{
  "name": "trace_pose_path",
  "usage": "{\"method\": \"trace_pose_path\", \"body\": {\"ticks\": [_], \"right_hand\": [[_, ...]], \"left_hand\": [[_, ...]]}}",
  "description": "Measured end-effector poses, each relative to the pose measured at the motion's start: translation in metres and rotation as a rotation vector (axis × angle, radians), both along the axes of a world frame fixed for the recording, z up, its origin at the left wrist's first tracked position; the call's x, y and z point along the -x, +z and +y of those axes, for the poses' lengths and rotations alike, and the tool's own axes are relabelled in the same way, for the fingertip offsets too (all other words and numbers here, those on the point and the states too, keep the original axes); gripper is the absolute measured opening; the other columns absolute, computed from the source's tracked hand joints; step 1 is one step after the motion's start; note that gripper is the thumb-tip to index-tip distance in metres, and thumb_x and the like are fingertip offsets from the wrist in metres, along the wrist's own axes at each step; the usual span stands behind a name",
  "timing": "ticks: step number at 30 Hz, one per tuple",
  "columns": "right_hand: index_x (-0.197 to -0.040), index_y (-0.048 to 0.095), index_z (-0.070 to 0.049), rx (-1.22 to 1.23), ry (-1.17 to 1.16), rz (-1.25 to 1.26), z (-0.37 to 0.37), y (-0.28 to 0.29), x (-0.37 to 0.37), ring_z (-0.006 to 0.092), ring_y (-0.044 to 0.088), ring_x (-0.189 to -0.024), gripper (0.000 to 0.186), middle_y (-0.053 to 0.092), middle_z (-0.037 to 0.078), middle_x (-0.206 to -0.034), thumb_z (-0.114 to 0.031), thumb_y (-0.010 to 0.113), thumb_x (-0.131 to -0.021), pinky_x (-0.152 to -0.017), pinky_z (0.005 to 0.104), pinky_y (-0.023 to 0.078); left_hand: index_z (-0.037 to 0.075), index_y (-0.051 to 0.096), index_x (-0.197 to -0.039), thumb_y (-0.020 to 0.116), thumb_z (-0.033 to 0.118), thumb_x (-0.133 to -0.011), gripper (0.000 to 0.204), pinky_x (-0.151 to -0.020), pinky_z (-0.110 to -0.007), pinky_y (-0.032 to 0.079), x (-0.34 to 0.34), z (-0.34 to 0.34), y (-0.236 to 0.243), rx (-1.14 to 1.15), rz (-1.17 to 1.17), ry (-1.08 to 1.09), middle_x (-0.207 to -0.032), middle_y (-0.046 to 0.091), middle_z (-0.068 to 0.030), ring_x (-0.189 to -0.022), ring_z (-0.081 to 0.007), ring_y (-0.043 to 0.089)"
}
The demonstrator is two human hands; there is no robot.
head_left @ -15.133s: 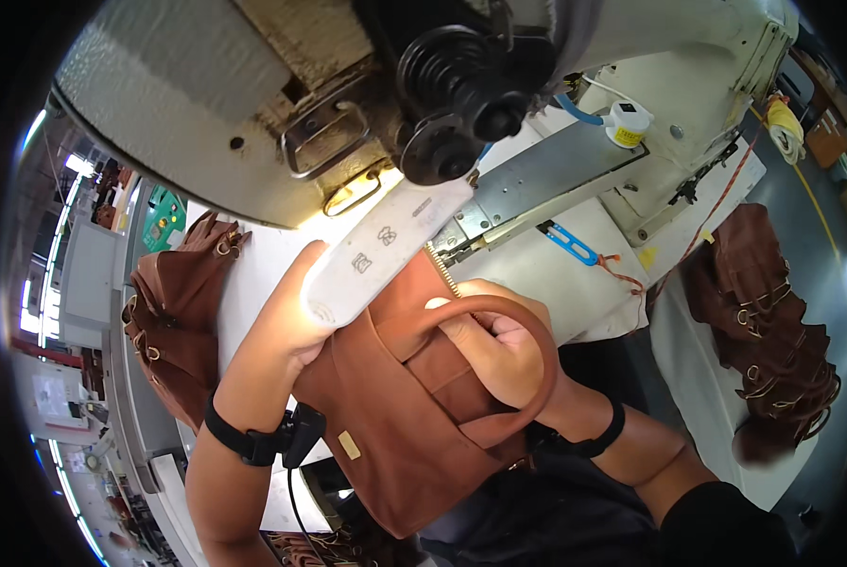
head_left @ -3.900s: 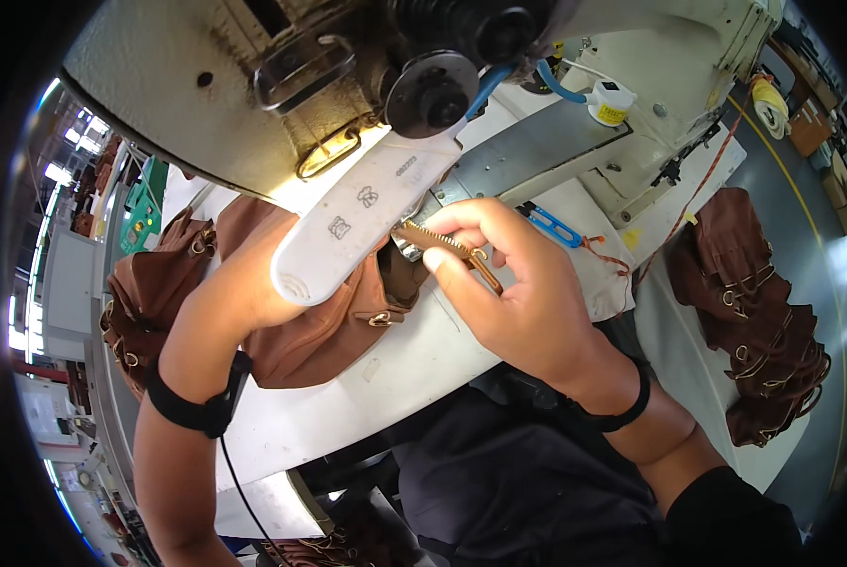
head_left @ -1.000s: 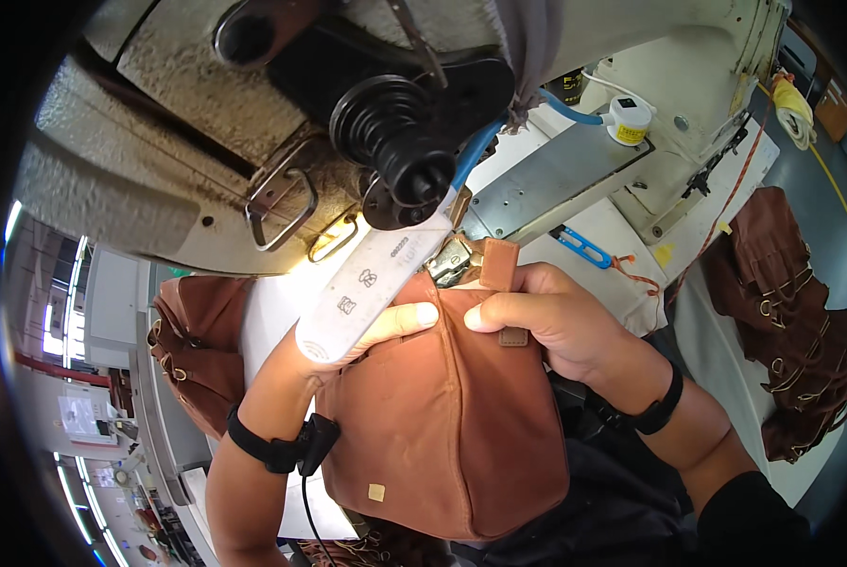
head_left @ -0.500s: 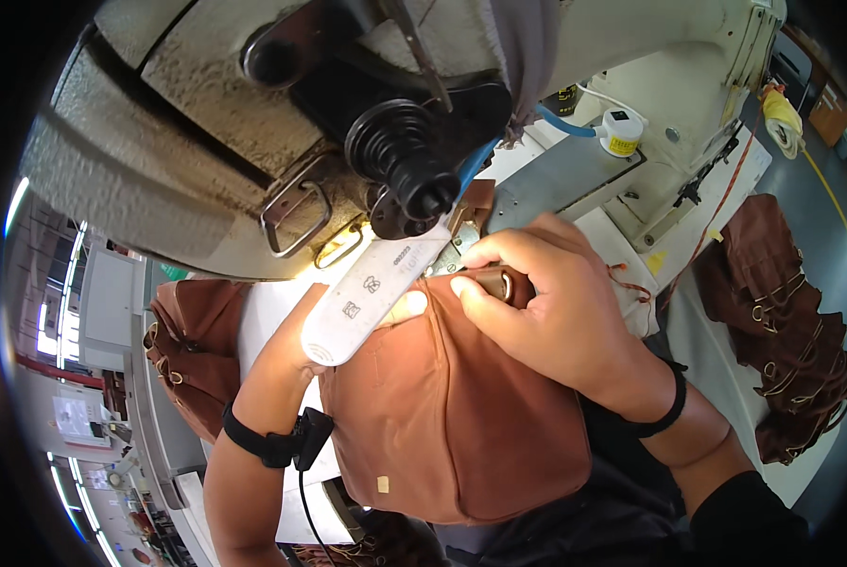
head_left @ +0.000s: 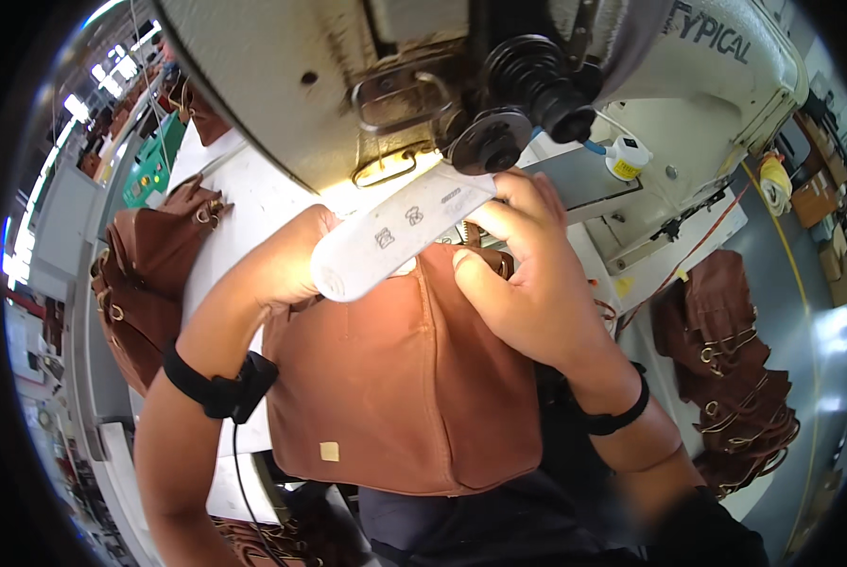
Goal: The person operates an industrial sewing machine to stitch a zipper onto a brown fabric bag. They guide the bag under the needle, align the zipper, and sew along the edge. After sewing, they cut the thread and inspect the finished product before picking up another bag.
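Observation:
A brown leather bag (head_left: 367, 378) with a raised vertical seam hangs toward my lap, its upper edge at the sewing machine (head_left: 282, 85). My left hand (head_left: 296, 248) is at the bag's upper left corner. A white rounded bar (head_left: 386, 236) in front hides most of its fingers. My right hand (head_left: 527, 269) is closed on the bag's upper right edge, thumb on the leather and fingers bent over the top beside a small brown tab. The fingertips come near the machine's stitching area, which the bar and hand largely cover. A small pale patch (head_left: 329, 452) sits low on the bag.
More brown bags (head_left: 145, 255) lie at the left, and several with metal rings (head_left: 717, 369) are piled at the right. A white bottle with a yellow label (head_left: 626, 157) stands by the machine arm. A black cable (head_left: 244, 482) trails from my left wrist band.
My view has shifted, so the machine sits higher. The left thumb, seen on the bag before, is now hidden. My right fingers have reached further up toward the machine, over the bag's edge.

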State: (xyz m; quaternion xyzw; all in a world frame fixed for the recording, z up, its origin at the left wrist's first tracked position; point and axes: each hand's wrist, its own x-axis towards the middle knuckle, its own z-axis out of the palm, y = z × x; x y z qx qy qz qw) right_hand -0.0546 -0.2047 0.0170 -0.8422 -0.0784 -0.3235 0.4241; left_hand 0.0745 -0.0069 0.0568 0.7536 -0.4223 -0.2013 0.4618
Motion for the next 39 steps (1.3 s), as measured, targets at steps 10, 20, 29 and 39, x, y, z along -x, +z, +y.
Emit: {"method": "trace_pose_path", "body": {"ticks": [10,20,29,39], "right_hand": [[-0.107,0.066,-0.004,0.082,-0.264,-0.131,-0.008,0.003,0.019,0.0320,0.060,-0.115,0.021,0.066,0.013,-0.118,-0.012,0.072,-0.088,-0.106,0.0407,0.043],[-0.088,0.067,-0.002,-0.419,-0.156,0.274,0.011,-0.016,0.025,0.0218,0.065,-0.063,0.034,0.067,0.011,-0.072,-0.033,0.080,-0.090,-0.060,0.0339,0.050],[-0.073,0.057,-0.002,-0.093,-0.242,0.212,0.004,0.016,0.012,0.0265,0.049,-0.051,0.032,0.054,0.012,-0.058,-0.023,0.077,-0.088,-0.053,0.0397,0.039],[-0.069,0.058,-0.005,0.011,-0.271,0.278,0.006,0.023,0.011,0.0366,0.059,-0.057,0.030,0.060,0.011,-0.060,-0.020,0.076,-0.087,-0.061,0.0467,0.046]], "left_hand": [[0.006,0.076,-0.118,0.087,0.039,-0.086,0.048,-0.093,-0.031,0.054,0.012,-0.007,0.028,-0.251,0.070,0.059,-0.112,0.077,-0.0067,-0.102,-0.0155,0.070],[0.002,0.065,-0.135,0.085,0.023,-0.088,0.056,-0.099,-0.034,0.051,0.020,-0.009,0.028,-0.153,-0.087,0.028,-0.123,0.073,-0.0086,-0.107,-0.0175,0.065],[0.000,0.061,-0.140,0.082,0.013,-0.089,0.057,-0.101,-0.035,0.049,0.023,-0.008,0.031,-0.143,-0.282,-0.021,-0.123,0.072,-0.0089,-0.111,-0.0171,0.064],[0.004,0.066,-0.137,0.083,0.023,-0.086,0.058,-0.097,-0.035,0.053,0.005,-0.001,0.009,-0.019,0.026,-0.010,-0.126,0.072,-0.0097,-0.109,-0.0203,0.067]]}}
